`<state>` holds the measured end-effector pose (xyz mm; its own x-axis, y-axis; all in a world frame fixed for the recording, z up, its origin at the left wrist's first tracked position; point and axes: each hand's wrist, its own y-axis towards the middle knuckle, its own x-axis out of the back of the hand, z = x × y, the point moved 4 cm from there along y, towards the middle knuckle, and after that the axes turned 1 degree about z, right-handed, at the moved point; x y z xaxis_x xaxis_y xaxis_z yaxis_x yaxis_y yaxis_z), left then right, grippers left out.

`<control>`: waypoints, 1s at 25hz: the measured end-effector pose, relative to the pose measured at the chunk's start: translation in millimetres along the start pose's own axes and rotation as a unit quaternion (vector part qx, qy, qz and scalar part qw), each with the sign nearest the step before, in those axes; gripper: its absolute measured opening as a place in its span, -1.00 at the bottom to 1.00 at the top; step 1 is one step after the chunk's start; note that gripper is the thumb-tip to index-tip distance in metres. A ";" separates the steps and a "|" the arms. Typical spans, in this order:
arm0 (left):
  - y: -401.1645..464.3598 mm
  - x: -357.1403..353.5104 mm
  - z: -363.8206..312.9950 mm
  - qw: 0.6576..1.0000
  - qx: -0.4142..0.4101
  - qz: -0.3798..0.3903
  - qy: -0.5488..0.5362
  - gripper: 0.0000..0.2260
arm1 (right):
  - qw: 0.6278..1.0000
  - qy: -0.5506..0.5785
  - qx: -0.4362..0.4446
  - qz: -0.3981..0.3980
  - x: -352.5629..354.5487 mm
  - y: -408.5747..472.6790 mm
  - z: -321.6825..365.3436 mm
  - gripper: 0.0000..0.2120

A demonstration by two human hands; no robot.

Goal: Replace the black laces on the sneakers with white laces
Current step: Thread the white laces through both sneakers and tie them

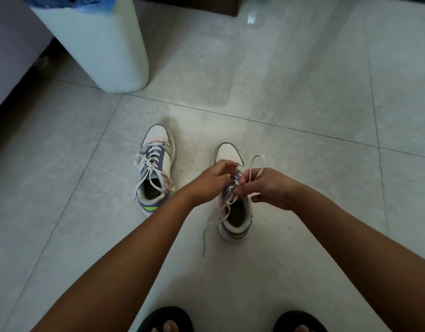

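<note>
Black sandals on the person's feet frame the near edge as two bare forearms reach out over the pale tiled floor. Both hands meet above the right sneaker, which stands toe-away with a white lace already threaded through its eyelets. Fingers of the left hand curl down over the lacing near the tongue; whether they pinch the lace cannot be told. Right hand pinches a loop of the same lace, which arcs up past the toe, while a loose end trails onto the floor at the shoe's near left. Left sneaker, just beside it, is fully laced in white, its ends hanging loose. No black laces are in view. Judging by this, the work is at the final tightening or tying, which calls for even tension on both ends. A white bin stands far left.
</note>
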<state>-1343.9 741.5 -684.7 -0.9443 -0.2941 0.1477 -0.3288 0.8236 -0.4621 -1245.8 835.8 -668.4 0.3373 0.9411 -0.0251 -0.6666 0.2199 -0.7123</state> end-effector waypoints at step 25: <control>4.5 13.0 32.4 0.853 -0.033 -0.140 0.502 -0.88 | 0.980 0.006 0.094 -0.176 22.3 -5.3 -56.1 -0.89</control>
<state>-1357.2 725.7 -713.2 -0.3543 0.0523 0.9337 -0.5117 0.8249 -0.2404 -1197.5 841.2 -704.5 0.5749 0.7958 0.1903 -0.6183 0.5749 -0.5359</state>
